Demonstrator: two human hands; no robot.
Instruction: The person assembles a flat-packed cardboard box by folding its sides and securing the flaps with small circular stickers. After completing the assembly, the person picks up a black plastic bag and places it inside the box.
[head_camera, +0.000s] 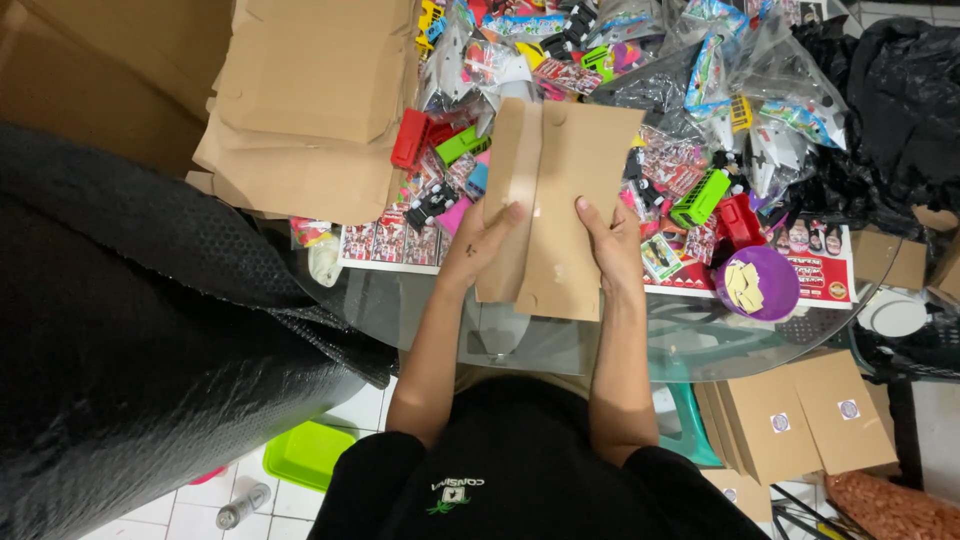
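Note:
A flat brown cardboard box blank (562, 190) lies in front of me over the glass table (700, 335), one side panel folded up along a taped seam. My left hand (480, 243) grips its left folded edge, thumb on top. My right hand (610, 243) presses on the lower right part of the same cardboard. Behind the cardboard lies a heap of small plastic toys in clear bags (690, 70), with loose red, green and pink toy vehicles (440, 150) to its left.
A stack of flat cardboard blanks (310, 100) sits at the upper left. A big roll of black bubble wrap (130, 330) fills the left. A purple bowl (757, 283) holds yellow slips. Folded brown boxes (800, 415) with round stickers stand at lower right. A green tray (308, 455) lies on the tiled floor.

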